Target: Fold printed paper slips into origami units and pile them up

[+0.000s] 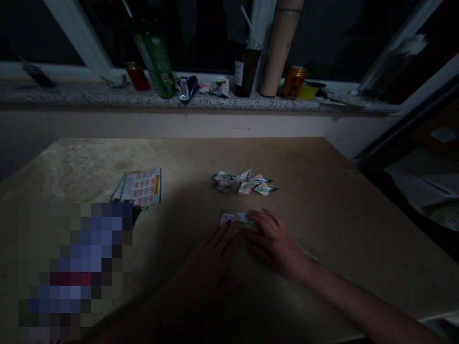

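Note:
A small printed paper piece (pixel 234 220) lies flat on the tan table (pixel 322 200). My left hand (pixel 208 263) rests on the table with its fingers stretched out, the fingertips on the paper's near edge. My right hand (pixel 268 239) lies flat with fingers spread, pressing the paper's right side. Beyond them sits a cluster of several folded paper triangles (pixel 245 182). A stack of printed leaflets (pixel 139 187) lies to the left.
A stone sill (pixel 107 95) at the back carries a red can (pixel 137 76), a green carton (pixel 156 59), a dark cup with a straw (pixel 245 69), a cardboard tube (pixel 279 48), a gold can (pixel 293 82) and wrappers. A blurred patch covers the near left.

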`<state>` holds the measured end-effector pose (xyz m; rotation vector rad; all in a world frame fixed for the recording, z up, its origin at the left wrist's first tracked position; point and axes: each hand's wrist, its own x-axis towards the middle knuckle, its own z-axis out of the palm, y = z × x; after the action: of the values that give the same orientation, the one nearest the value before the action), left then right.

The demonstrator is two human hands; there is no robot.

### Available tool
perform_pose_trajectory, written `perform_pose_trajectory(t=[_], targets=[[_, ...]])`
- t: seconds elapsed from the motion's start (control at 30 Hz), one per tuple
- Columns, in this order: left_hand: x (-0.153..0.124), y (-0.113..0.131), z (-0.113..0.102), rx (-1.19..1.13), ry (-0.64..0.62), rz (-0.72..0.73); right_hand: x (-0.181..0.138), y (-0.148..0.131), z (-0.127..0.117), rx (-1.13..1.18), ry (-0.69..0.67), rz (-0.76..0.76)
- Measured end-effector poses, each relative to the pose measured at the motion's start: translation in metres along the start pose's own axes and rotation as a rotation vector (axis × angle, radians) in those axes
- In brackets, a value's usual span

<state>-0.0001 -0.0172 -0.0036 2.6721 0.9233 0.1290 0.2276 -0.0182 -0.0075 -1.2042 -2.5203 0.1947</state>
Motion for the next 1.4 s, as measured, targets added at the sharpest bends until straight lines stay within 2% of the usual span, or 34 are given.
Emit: perform_pose_trajectory(t=[0.2, 0.4, 0.97, 1.17, 1.4], targets=[[-0.001, 0.002, -0.003, 0.022, -0.039, 0.001, -0.002, 0.001, -0.002, -0.065, 0.041, 0.015], [0.0, 0.001, -0.002, 0.02, -0.026, -0.001, -0.003, 0.002, -0.004, -0.091, 0.031, 0.025], [-0.001, 0.0, 0.003, 0.006, -0.03, 0.004, -0.005, 0.016, -0.005, -0.142, 0.133, 0.058], [-0.001, 0.0, 0.002, 0.02, -0.025, -0.002, -0.003, 0.014, -0.003, -0.15, 0.118, 0.053], [0.001, 0.001, -0.001, 0.039, -0.043, 0.004, 0.001, 0.008, -0.001, -0.089, 0.055, -0.032]])
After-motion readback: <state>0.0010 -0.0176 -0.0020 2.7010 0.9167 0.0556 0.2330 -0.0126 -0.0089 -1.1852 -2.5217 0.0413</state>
